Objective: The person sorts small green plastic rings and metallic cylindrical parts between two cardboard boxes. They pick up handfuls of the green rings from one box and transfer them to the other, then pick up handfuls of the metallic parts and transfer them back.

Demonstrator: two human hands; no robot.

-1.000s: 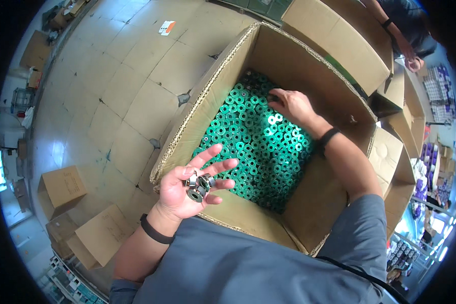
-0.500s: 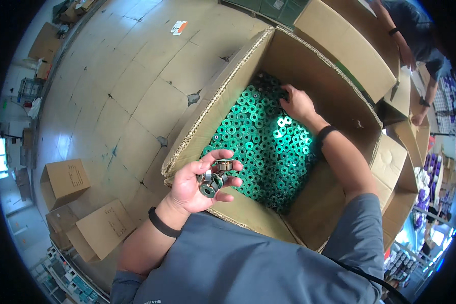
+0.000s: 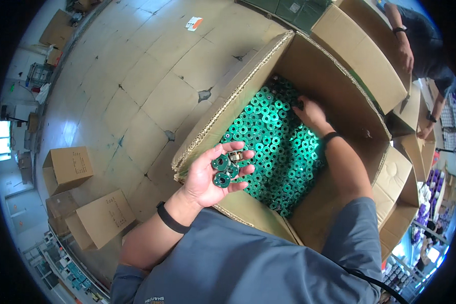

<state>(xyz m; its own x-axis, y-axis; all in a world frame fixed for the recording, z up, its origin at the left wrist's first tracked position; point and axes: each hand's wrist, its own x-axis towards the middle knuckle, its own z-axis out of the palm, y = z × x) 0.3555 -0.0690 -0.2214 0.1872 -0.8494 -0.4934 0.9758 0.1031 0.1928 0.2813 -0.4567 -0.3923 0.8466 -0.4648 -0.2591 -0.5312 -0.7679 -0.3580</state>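
My left hand is palm up over the near left edge of a large cardboard box. Its fingers curl loosely around several small round parts with green ring-shaped boards; one shows a coppery and metallic side. Inside the box lies a deep heap of similar green ring-faced parts, bright at the middle and darker toward the far corner. My right hand reaches into the heap near the far right wall. Its fingers are bent down among the dark parts, and whatever they grip is hidden.
More open cardboard boxes stand against the right side, where another person's arms work. Two smaller cartons sit on the tiled floor at left. A white and orange card lies on the floor.
The view has shifted, moving the box rightward in the picture. In my left hand the parts have turned, showing more green faces. My right hand's fingers have bent further down into the heap.
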